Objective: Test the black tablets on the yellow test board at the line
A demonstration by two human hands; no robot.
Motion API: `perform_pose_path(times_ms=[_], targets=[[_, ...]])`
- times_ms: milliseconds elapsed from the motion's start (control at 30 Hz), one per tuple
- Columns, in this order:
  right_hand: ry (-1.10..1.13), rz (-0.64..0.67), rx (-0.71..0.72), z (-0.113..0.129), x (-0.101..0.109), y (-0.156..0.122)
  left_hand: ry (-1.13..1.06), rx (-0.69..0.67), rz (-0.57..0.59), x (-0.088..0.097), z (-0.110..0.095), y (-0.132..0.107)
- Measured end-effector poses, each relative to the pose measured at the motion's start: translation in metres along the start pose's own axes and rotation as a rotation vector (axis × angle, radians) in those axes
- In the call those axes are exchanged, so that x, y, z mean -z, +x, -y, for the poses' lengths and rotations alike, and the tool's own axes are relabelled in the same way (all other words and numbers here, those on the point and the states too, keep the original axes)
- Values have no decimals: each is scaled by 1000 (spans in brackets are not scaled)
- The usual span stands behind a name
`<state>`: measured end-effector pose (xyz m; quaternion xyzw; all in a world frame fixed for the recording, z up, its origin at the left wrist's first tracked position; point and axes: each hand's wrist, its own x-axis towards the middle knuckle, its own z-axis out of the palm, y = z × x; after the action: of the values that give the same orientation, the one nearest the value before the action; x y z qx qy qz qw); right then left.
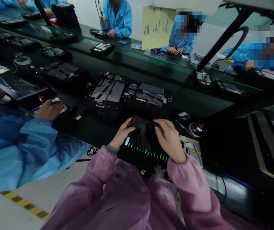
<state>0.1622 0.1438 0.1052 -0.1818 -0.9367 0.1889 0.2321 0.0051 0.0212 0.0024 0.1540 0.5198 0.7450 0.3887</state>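
Head view, nearest first: what do you see closest in?

— Two loose pink sleeves of thin, crinkled cloth. From them come the left hand (122, 132) and the right hand (171, 140), both on a black device (146, 142).

What shape is it, and where does it sit?

— It is a flat, glossy slab, tilted, held over the lap at the near edge of the dark green worktop (194, 102). A row of short green ticks (151, 153) runs along its near side, and there is a small red mark at its far left corner.

And the grip of each hand?

— The left grip is closed on the slab's left edge, thumb on top. The right grip is closed over the far right part, with the fingers curled across the top face.

What lies just behind it?

— Two opened tablets, one on the left (108, 92) and one on the right (148, 94), lie side by side and face down. They show flat grey metal plates and thin cables. To the right is a small shiny round part (196, 128).

And at the left?

— A co-worker's hand (48, 110) comes out of a smooth blue sleeve and holds a blue pen.

Farther off?

— A pale yellow paper sign (156, 27) with handwritten characters hangs there. Beyond the belt, people in blue gowns sit over more trays.
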Motion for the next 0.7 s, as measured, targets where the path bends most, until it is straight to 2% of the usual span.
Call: perform_pose_path(times_ms=[100,167,300,400,500,600,700], targets=[[-129,104,-23,-5,-43,40,-31,-11,6,2,4,2],[-209,163,-46,-3,-65,57,-80,-16,13,4,7,5],[-323,183,5,8,-83,71,-175,-49,16,4,10,10],[-373,135,106,14,-78,69,-197,-60,14,3,10,11],[-317,188,183,19,-61,53,-235,9,-13,1,10,10],[-180,311,195,18,-33,15,-246,57,-7,1,8,9],[10,353,156,11,0,-40,-129,-2,-27,1,5,6]])
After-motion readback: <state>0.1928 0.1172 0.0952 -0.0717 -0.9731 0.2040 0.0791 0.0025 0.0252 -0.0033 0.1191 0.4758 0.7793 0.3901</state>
